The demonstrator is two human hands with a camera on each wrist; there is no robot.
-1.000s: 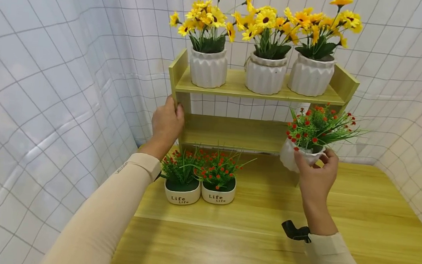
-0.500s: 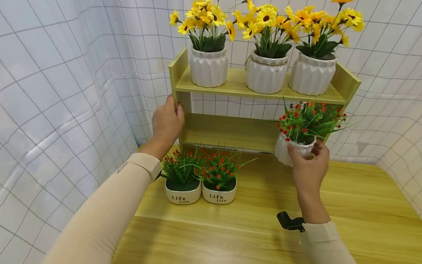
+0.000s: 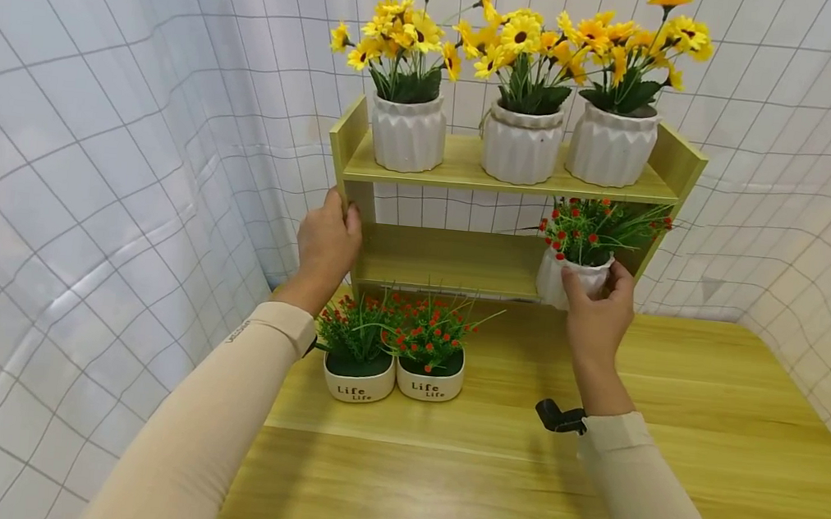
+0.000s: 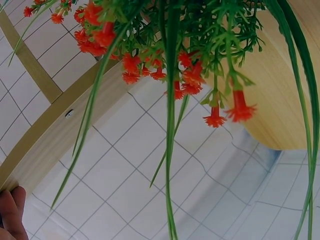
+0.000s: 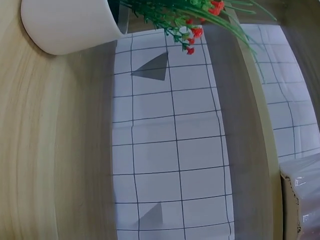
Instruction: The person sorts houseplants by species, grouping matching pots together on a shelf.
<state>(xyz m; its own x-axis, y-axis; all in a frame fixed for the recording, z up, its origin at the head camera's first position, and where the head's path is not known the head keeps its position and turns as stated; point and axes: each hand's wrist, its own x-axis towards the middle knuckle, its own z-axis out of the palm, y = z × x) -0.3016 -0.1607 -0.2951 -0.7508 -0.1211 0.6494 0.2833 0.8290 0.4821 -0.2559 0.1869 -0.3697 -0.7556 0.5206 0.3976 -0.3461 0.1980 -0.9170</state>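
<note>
My right hand pinches the rim of a white ridged flower pot, with red flowers and long green leaves in it. The pot stands at the right end of the lower shelf board, overlapping its front edge in the head view. A white ridged pot shows at the right edge of the right wrist view. My left hand grips the left side panel of the wooden shelf. Its fingers show against the panel edge in the left wrist view.
Three white pots with yellow flowers, a left one, a middle one and a right one, stand on the top board. Two white "Life" planters with red flowers sit on the wooden table. Grid-patterned curtain surrounds everything.
My right hand has carried the ridged pot left and up, from in front of the shelf's right side to the lower board. The left hand has stayed on the side panel.
</note>
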